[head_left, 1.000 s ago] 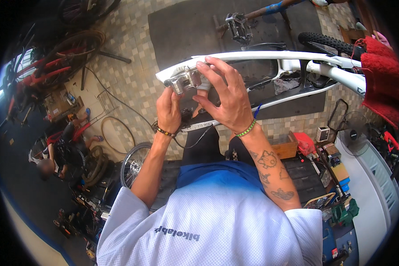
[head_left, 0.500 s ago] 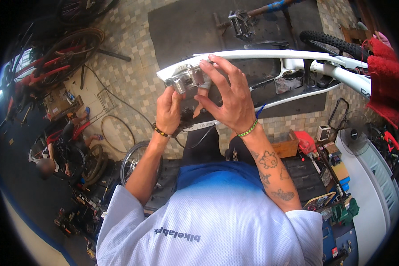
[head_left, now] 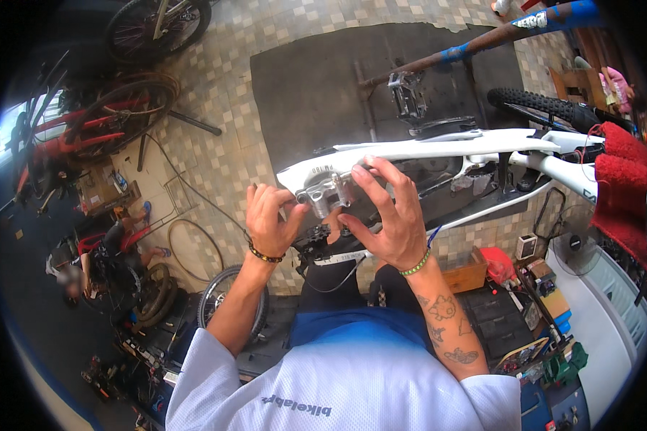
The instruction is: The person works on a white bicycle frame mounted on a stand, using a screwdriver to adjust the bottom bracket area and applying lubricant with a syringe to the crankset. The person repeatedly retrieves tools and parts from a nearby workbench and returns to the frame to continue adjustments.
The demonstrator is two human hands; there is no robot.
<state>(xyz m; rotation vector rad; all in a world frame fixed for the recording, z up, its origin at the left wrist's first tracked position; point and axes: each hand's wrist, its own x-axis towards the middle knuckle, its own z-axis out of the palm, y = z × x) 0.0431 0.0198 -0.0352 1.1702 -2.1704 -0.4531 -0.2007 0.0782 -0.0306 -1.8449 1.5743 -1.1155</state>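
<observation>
A white bicycle frame (head_left: 438,146) runs crosswise in front of me, its tapered end at the left. Against that end sits a silver metal fitting (head_left: 328,195) with cylindrical parts, whose exact kind I cannot make out. Thumb and fingers of my left hand (head_left: 269,215) pinch its left side. My right hand (head_left: 397,215) spans the other side, fingertips at the upper end beside the frame and thumb lower down. Below the fitting is a black rear derailleur (head_left: 313,244), close to a lower white frame tube (head_left: 334,259).
A red towel (head_left: 624,190) hangs over the frame at the right. Beyond the frame, a blue and rusty stand bar (head_left: 474,47) crosses a dark mat (head_left: 302,86). Other bicycles (head_left: 115,115) stand at the left, near a seated person (head_left: 93,266). A fan (head_left: 575,237) is at the right.
My view has shifted, so the frame, fitting and hands appear lower in the picture. Both hands stay at the fitting, which keeps its place at the frame's end.
</observation>
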